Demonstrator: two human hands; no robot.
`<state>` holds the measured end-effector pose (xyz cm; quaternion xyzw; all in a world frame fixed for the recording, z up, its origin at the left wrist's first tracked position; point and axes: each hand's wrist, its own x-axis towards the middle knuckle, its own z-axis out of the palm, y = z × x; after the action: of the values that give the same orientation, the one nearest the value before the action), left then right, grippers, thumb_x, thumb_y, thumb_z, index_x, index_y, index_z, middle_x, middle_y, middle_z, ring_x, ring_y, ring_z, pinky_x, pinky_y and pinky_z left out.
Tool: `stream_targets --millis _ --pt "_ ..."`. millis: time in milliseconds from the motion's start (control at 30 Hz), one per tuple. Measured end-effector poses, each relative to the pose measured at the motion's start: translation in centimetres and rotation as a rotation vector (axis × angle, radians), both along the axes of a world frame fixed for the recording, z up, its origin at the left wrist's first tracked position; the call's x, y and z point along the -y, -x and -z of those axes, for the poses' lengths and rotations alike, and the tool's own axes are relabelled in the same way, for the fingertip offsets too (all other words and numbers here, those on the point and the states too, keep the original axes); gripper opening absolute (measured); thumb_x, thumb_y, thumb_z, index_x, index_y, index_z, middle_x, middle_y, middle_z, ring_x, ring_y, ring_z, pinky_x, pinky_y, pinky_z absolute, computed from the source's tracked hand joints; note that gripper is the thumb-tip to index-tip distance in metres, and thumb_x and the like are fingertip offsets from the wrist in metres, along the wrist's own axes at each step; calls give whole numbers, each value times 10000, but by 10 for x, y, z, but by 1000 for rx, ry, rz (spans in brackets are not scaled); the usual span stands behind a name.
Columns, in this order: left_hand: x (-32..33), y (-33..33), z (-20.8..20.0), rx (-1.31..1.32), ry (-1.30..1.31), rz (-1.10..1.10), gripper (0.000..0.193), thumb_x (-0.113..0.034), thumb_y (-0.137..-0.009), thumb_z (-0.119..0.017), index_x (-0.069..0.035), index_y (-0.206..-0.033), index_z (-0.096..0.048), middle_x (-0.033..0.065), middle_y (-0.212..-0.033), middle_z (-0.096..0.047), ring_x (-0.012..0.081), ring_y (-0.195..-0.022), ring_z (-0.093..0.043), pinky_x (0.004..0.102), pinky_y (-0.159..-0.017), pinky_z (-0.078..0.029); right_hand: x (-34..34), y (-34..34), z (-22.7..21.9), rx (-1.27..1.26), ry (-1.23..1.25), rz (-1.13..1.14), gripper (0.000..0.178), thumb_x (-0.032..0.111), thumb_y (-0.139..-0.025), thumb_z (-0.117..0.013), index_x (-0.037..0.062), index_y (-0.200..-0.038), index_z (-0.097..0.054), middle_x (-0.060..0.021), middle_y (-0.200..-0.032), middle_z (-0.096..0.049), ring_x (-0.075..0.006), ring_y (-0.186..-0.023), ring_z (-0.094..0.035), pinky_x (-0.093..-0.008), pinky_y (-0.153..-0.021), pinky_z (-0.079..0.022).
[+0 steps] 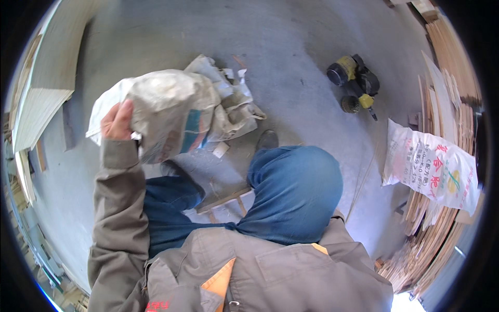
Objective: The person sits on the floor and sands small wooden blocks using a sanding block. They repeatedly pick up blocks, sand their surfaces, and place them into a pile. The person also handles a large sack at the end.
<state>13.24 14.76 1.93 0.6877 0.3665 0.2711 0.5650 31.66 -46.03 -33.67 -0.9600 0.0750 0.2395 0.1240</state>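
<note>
My left hand (pixel 118 120) is closed on the edge of a bulging, dirty-white woven sack (pixel 169 101). The sack carries a blue and orange printed patch, and its lower end comes down near my shoes. Beyond it on the right lies a crumpled, flattened pale bag (pixel 236 104), partly covered by the sack. A small pale scrap (pixel 221 150) is on the floor by my foot. My right hand is out of sight, with only the sleeve near my right knee showing.
A yellow and black power tool (pixel 358 83) lies on the concrete floor, ahead and right. Stacked wood strips (pixel 421 239) line the right side, with a white printed sack (pixel 434 166) over them. Pale boards (pixel 52 93) stand at the left. A wooden frame (pixel 221 202) sits beneath me.
</note>
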Motion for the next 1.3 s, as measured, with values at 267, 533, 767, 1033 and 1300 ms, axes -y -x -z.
stream_targets --millis 267,533,767,1033,1300 --pt "-31 14 38 -98 69 -20 261 -199 -1020 -652 -23 -832 -691 -93 -747 -543 22 -701 -410 227 -633 -310 11 4 43 59 -8 71 853 448 -784 -812 40 -1461 -492 -251 -1431 -537 -403 -1356 -471 -490 -1121 -405" --pt "-33 19 39 -87 47 5 245 -200 -1026 -648 16 -959 -741 -66 -811 -614 36 -741 -478 213 -677 -368 12 0 20 19 -30 148 886 436 -776 -816 34 -1481 -462 -280 -1457 -492 -428 -1389 -431 -508 -1145 -384" --pt "-29 27 29 -190 -17 63 264 -227 -1017 -652 -8 -891 -727 -68 -777 -623 37 -730 -504 230 -648 -402 -39 -35 -53 -67 -209 189 862 469 -811 -798 -32 -1441 -490 -323 -1459 -485 -443 -1377 -454 -521 -1151 -377" --pt "2 12 5 -112 62 66 332 -265 -1009 -641 43 -1084 -739 14 -838 -698 98 -793 -601 289 -714 -494 -107 -154 -116 156 -524 7 794 366 -877 -800 -68 -1455 -472 -242 -1394 -584 -280 -1282 -581 -386 -1059 -485" --pt "-12 28 14 -350 -1 114 395 -337 -1007 -621 14 -1159 -721 66 -910 -733 147 -869 -645 317 -808 -510 -339 -110 -403 318 -739 -765 786 214 -830 -805 -1 -1502 -460 -216 -1515 -500 -346 -1383 -494 -428 -1155 -402"
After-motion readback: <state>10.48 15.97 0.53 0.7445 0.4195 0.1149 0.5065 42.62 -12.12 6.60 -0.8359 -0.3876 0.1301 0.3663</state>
